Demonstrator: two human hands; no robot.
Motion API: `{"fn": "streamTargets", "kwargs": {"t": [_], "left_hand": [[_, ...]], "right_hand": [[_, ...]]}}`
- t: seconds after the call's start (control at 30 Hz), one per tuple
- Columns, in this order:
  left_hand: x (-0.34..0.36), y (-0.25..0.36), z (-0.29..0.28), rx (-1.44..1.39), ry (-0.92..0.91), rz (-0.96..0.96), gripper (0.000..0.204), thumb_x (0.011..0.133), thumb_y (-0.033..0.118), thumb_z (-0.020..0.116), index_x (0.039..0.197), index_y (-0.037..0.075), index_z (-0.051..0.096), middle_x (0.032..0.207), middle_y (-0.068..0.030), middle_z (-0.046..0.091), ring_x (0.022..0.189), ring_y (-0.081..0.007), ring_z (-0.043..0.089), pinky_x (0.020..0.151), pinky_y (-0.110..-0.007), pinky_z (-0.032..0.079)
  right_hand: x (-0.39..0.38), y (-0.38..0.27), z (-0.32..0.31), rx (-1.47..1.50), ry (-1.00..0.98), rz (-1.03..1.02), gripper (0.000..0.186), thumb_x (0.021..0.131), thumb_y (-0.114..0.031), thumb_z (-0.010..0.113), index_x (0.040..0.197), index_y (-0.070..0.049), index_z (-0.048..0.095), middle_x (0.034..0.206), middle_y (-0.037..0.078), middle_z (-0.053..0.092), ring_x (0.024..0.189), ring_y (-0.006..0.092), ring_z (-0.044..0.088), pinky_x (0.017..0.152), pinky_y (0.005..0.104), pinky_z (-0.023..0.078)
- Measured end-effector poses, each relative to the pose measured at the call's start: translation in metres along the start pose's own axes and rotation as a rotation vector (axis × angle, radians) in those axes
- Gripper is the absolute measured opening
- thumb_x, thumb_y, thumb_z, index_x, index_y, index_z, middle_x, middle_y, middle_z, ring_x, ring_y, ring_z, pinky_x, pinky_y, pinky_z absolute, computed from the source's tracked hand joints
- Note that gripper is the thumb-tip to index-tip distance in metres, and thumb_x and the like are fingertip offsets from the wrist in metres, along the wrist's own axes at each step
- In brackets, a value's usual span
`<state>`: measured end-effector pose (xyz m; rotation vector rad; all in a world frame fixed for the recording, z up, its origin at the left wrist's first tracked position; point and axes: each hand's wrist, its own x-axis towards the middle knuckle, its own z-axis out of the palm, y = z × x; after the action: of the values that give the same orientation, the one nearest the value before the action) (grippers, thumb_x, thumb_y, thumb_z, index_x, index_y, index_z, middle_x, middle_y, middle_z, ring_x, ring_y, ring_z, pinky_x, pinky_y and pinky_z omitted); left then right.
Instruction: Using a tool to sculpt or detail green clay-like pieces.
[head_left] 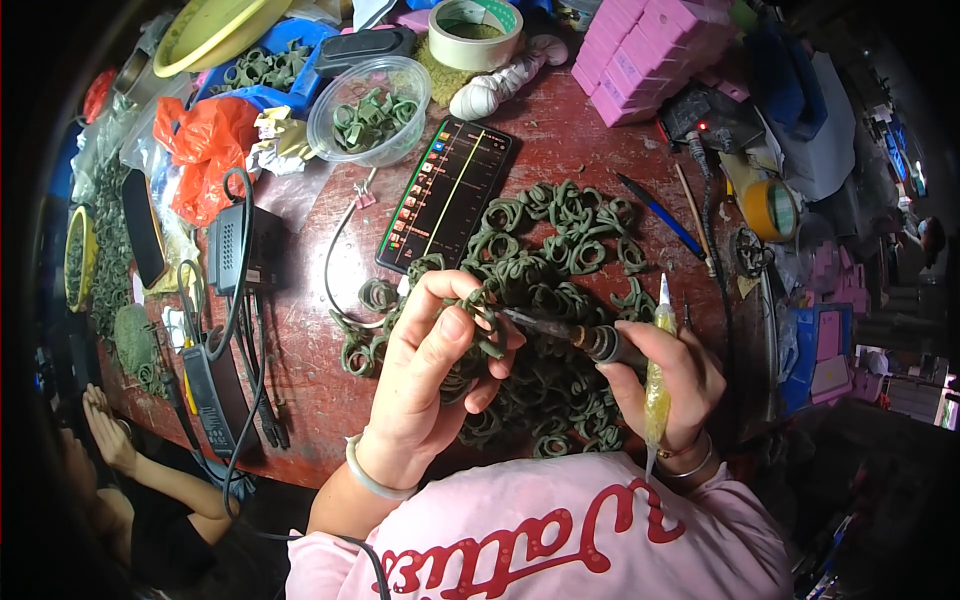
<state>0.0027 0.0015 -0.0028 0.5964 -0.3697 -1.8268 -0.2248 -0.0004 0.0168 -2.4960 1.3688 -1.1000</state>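
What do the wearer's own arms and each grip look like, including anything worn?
Both are ungloved. The left grip has a pale, whitish bangle at the wrist; the right grip has a thin silvery bangle and a thin reddish bracelet. The left sleeve and right sleeve are pink.

Ring pile: middle of the counter
Phone: left of the pile's far end
Tub: just left of phone, rings inside
Pen: right of the pile
Block stack: far right
Adapter: near left
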Motion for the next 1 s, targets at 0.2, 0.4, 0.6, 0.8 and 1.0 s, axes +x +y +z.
{"fn": "streamTargets", "kwargs": {"t": [0.2, 0.4, 0.6, 0.8, 1.0], "left_hand": [[-0.0003, 0.0005, -0.0009, 0.014, -0.007, -0.006, 0.027, 0.098, 0.030, 0.059, 0.111, 0.009, 0.047, 0.092, -0.0150, 0.064, 0.071, -0.0124, 0.061, 0.045, -0.018, 0.042], [-0.0003, 0.0007, -0.0004, 0.012, 0.001, -0.007, 0.028, 0.098, 0.030, 0.060, 0.111, 0.009, 0.047, 0.092, -0.0147, 0.065, 0.070, -0.0123, 0.061, 0.045, -0.018, 0.042], [-0.0003, 0.0012, 0.0005, 0.009, 0.012, -0.004, 0.028, 0.098, 0.031, 0.060, 0.111, 0.009, 0.047, 0.092, -0.0144, 0.065, 0.070, -0.0121, 0.061, 0.045, -0.018, 0.042], [-0.0003, 0.0017, 0.0002, 0.009, 0.011, -0.009, 0.028, 0.098, 0.031, 0.059, 0.110, 0.009, 0.048, 0.092, -0.0145, 0.064, 0.070, -0.0122, 0.060, 0.045, -0.018, 0.042], [0.0005, 0.0029, 0.0027, -0.028, 0.032, -0.054, 0.029, 0.098, 0.033, 0.058, 0.109, 0.008, 0.049, 0.091, -0.0147, 0.064, 0.070, -0.0121, 0.060, 0.045, -0.019, 0.042]], "right_hand": [[-0.0039, -0.0031, -0.0003, 0.018, -0.030, 0.067, 0.035, 0.081, -0.023, 0.079, 0.106, -0.003, 0.065, 0.085, 0.008, 0.069, 0.067, 0.0249, 0.064, 0.061, 0.0335, 0.051], [-0.0021, -0.0030, 0.0000, 0.007, -0.027, 0.038, 0.038, 0.076, -0.022, 0.083, 0.105, -0.003, 0.066, 0.080, 0.008, 0.066, 0.062, 0.0237, 0.063, 0.056, 0.0321, 0.051], [-0.0032, -0.0037, 0.0002, 0.023, -0.034, 0.078, 0.034, 0.080, -0.023, 0.080, 0.104, -0.003, 0.066, 0.083, 0.009, 0.068, 0.065, 0.0253, 0.064, 0.060, 0.0335, 0.051], [0.0008, -0.0026, -0.0015, 0.009, -0.020, 0.034, 0.037, 0.077, -0.022, 0.082, 0.105, -0.003, 0.066, 0.082, 0.008, 0.067, 0.063, 0.0238, 0.063, 0.057, 0.0321, 0.051], [0.0002, 0.0008, -0.0003, 0.027, 0.020, 0.005, 0.040, 0.074, -0.018, 0.084, 0.106, -0.002, 0.066, 0.081, 0.007, 0.066, 0.062, 0.0218, 0.062, 0.054, 0.0302, 0.051]]}}
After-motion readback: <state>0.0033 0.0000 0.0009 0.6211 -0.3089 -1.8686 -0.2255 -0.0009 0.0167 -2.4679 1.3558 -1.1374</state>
